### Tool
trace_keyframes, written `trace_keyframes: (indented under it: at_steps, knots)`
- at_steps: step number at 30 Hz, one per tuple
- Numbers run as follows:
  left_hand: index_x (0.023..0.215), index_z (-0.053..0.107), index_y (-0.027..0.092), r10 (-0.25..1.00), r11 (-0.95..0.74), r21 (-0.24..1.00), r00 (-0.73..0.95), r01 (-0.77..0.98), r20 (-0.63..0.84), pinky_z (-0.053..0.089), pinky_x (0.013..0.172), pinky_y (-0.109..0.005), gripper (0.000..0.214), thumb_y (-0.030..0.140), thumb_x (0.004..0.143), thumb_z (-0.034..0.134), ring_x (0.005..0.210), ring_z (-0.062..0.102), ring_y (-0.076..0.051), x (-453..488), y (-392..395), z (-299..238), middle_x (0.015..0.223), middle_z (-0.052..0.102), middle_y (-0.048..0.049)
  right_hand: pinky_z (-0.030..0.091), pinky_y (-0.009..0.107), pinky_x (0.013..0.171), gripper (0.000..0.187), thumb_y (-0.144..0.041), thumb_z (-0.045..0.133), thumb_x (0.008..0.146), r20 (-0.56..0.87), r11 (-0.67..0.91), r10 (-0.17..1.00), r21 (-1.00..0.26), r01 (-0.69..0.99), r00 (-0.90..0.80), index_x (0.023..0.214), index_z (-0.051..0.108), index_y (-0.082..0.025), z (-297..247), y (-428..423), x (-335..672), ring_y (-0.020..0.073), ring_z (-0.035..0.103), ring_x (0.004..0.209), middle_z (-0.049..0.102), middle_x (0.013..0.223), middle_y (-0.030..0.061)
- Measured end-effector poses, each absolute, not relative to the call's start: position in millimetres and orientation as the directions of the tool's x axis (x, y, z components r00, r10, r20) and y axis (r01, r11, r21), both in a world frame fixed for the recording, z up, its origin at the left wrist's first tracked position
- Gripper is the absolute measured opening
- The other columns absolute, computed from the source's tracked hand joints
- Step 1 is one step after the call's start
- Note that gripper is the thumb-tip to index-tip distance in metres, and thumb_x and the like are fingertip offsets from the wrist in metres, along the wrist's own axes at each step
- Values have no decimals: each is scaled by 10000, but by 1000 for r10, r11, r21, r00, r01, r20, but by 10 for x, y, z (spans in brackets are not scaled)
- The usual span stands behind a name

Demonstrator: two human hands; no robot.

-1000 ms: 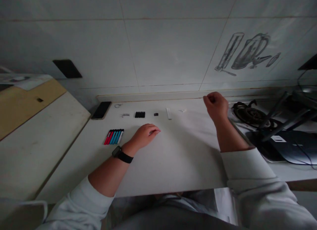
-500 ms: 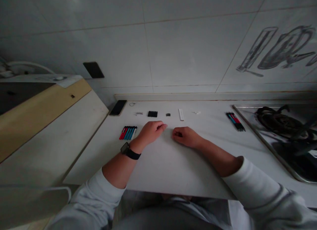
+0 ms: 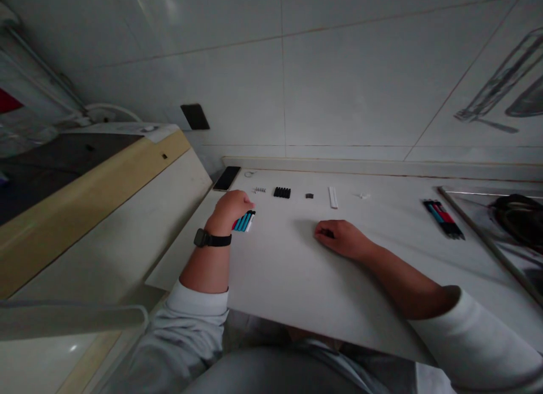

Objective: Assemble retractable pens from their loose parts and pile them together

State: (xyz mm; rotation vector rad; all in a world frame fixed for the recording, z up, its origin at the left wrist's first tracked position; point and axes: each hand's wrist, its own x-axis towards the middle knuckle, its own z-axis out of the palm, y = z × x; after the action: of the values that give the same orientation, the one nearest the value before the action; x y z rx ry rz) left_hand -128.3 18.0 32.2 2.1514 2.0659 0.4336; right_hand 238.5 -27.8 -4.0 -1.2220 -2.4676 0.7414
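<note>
My left hand (image 3: 229,210) lies over a row of red, blue and white pen barrels (image 3: 245,221) on the white board (image 3: 297,269); its fingers curl down onto them, and whether they grip one is hidden. My right hand (image 3: 341,238) rests on the board near the middle with the fingers curled in; nothing shows in it. Along the far edge lie small springs (image 3: 259,190), a row of black parts (image 3: 282,193), one small black piece (image 3: 309,196), a white strip (image 3: 333,197) and a tiny white part (image 3: 362,195). A bundle of assembled pens (image 3: 443,217) lies at the right.
A phone (image 3: 226,178) lies at the board's far left corner beside a small ring (image 3: 248,174). A gas hob (image 3: 515,219) sits at the right edge. A lower counter with a wooden band (image 3: 85,213) runs along the left. A tiled wall stands behind.
My left hand moved left onto the row of coloured pen barrels. My right hand came back from the far right, where the assembled pens now lie, to the middle of the board. The view turned left.
</note>
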Motion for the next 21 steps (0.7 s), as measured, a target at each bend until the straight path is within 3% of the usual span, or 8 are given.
trace_keyframes:
  at_steps: [4,10,16,21]
  knots:
    - [612,726,201,997,-64,168,71,984,-36,415,592,-300,238,400,719,801,601,617,-205,-1319,200,260,563,663,-69,396,280,656,192,-340,550,931,26,506,805,-554,662,-593,916,705,-228,-27,-282,2380,164,597,685,693,792,22]
    - [797,800,170,975,28,37,-19,999,-221,455,693,-314,224,385,761,751,779,689,-252,-1159,150,390,763,747,-133,385,269,649,205,-337,554,934,34,508,808,-548,665,-589,932,719,-214,-23,-284,2374,155,592,683,697,790,27]
    - [735,788,184,970,-40,77,58,996,-237,435,689,-325,193,374,753,754,742,673,-251,-1017,116,375,722,734,-123,389,264,656,188,-322,565,930,31,501,809,-558,662,-587,936,720,-217,-25,-283,2374,155,600,689,702,799,26]
    - [739,772,216,955,-193,233,237,953,-176,409,644,-297,70,282,716,775,649,618,-193,-812,86,233,719,730,-52,383,258,656,171,-294,575,925,47,520,801,-549,654,-597,926,722,-208,-16,-289,2367,146,588,681,698,798,25]
